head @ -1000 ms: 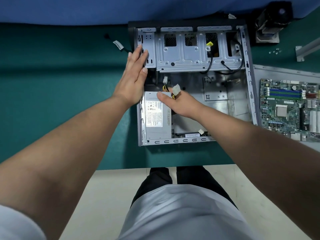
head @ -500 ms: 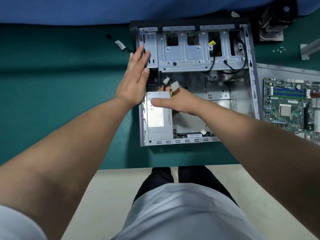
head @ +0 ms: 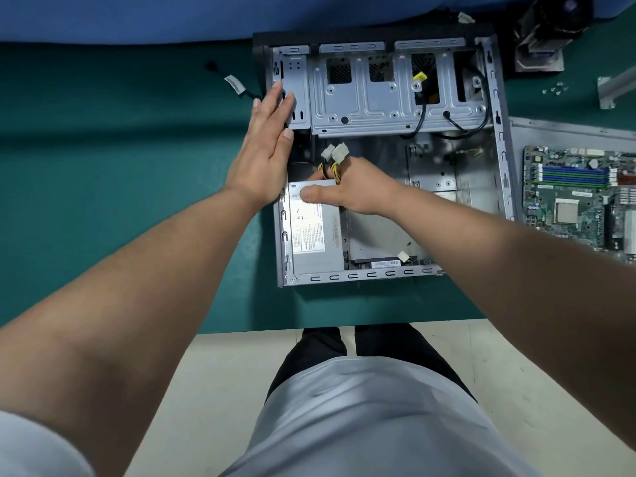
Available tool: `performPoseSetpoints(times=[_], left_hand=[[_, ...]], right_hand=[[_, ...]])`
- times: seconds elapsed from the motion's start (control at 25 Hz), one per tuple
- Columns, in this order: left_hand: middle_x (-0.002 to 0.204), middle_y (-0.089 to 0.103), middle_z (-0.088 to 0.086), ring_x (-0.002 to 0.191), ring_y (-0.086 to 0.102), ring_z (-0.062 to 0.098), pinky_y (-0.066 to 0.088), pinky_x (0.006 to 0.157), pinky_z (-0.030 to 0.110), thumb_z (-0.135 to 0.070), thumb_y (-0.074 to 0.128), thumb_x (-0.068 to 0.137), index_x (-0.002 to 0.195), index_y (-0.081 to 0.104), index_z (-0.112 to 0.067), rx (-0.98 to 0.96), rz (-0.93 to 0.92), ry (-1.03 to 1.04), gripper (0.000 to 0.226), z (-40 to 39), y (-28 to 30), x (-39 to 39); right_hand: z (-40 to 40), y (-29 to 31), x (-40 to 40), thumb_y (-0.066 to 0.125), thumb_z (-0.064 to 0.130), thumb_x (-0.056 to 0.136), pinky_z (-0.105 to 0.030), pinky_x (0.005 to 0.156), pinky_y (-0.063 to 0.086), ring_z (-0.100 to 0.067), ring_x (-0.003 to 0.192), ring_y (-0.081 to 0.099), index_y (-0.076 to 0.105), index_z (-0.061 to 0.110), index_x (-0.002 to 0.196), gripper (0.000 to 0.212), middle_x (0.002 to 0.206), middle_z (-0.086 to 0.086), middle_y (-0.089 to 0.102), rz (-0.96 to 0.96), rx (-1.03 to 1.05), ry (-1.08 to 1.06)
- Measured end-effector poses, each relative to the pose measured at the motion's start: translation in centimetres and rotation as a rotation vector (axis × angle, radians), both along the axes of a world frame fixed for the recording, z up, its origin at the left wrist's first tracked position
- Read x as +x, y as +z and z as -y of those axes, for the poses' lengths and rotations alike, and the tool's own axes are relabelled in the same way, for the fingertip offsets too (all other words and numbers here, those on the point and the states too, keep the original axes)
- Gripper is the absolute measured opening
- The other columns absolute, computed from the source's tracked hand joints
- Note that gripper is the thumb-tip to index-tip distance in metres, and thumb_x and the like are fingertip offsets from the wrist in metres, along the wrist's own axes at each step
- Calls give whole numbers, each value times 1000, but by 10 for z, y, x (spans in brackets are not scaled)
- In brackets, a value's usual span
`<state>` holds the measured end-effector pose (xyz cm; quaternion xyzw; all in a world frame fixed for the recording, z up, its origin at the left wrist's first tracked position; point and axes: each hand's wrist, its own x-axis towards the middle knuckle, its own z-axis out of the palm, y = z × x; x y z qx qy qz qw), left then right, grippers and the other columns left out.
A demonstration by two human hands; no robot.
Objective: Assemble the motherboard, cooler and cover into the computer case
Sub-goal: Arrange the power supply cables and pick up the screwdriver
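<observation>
Lying open, computer case [head: 495, 108] surrounds right hand [head: 358, 191].

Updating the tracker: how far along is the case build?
Early. Done: only the power supply sits in the open case. In hand: right hand grips the yellow-black power cables; left hand lies flat on the case edge. Left: motherboard, lying on a panel outside the case, plus cooler and cover.

green mat [head: 103, 166] | loose screws [head: 554, 89] | metal bracket [head: 616, 89] | loose cable [head: 237, 85]
</observation>
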<state>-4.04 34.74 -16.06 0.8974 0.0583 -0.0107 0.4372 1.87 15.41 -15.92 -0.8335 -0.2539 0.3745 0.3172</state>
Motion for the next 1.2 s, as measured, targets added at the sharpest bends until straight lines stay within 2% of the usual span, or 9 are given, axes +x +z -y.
performPoseSetpoints(times=[0.16, 0.28, 0.44, 0.6, 0.68, 0.8, 0.92, 1.08, 1.2], left_hand=[[172, 8, -3, 159, -3, 25, 6, 129, 40, -28, 30, 112, 162, 27, -20, 7, 5, 2, 51, -1, 0, -1], [172, 7, -7, 159, -3, 22, 7, 128, 39, -31, 30, 112, 162, 26, -23, 16, -8, 15, 51, 0, 1, -2], [172, 7, -9, 159, -2, 21, 7, 128, 39, -32, 29, 112, 162, 26, -25, 27, -20, 18, 51, 0, 1, -1], [172, 7, -10, 159, -2, 19, 7, 128, 38, -32, 29, 112, 162, 25, -25, 34, -17, 19, 51, -1, -2, 0], [171, 7, -10, 159, -1, 19, 7, 128, 37, -31, 29, 112, 162, 26, -26, 33, -15, 21, 51, -2, -5, 0], [171, 8, -13, 159, -1, 18, 6, 126, 33, -32, 29, 111, 162, 26, -29, 45, -18, 34, 51, -2, -5, 1], [170, 7, -16, 158, -1, 17, 5, 122, 28, -34, 28, 111, 162, 25, -32, 81, -44, 51, 51, -1, -3, 1], [170, 5, -20, 158, -2, 16, 6, 121, 27, -36, 25, 111, 162, 23, -34, 125, -54, 50, 51, 0, 1, 2], [169, 3, -23, 158, -3, 17, 8, 123, 31, -39, 23, 111, 162, 20, -37, 204, -67, 43, 52, 0, 4, 1]], right_hand=[[2, 3, -7, 67, 69, 84, -24, 90, 47, -8, 101, 64, 61, 49, 85, 21, 108, 10, 73, 20, -14, -2], [0, 8, -7, 64, 69, 87, -25, 85, 48, -9, 98, 65, 67, 46, 86, 23, 100, 8, 74, 6, -32, -12], [-2, 6, -11, 56, 83, 80, -28, 89, 47, -10, 104, 64, 71, 38, 105, 54, 110, 11, 71, -71, -81, -71], [-2, -5, -19, 63, 101, 47, -34, 100, 52, -11, 112, 67, 71, 34, 122, 101, 122, 10, 72, -409, -116, -224], [-4, -12, -21, 69, 100, 40, -38, 107, 49, -11, 113, 67, 72, 34, 122, 105, 122, 11, 72, -447, -116, -299], [-7, -16, -24, 71, 99, 34, -37, 108, 48, -10, 113, 66, 70, 34, 124, 112, 123, 13, 70, -415, -102, -426], [-7, -18, -25, 70, 100, 36, -37, 108, 46, -9, 114, 65, 69, 35, 125, 110, 125, 15, 69, -426, -85, -429], [-2, -12, -30, 62, 103, 42, -38, 114, 40, -11, 125, 57, 59, 32, 140, 122, 140, 12, 60, -422, -73, -409], [-4, -2, -38, 56, 102, 53, -35, 112, 40, -16, 132, 54, 55, 32, 143, 114, 145, 6, 56, -364, -26, -409]])
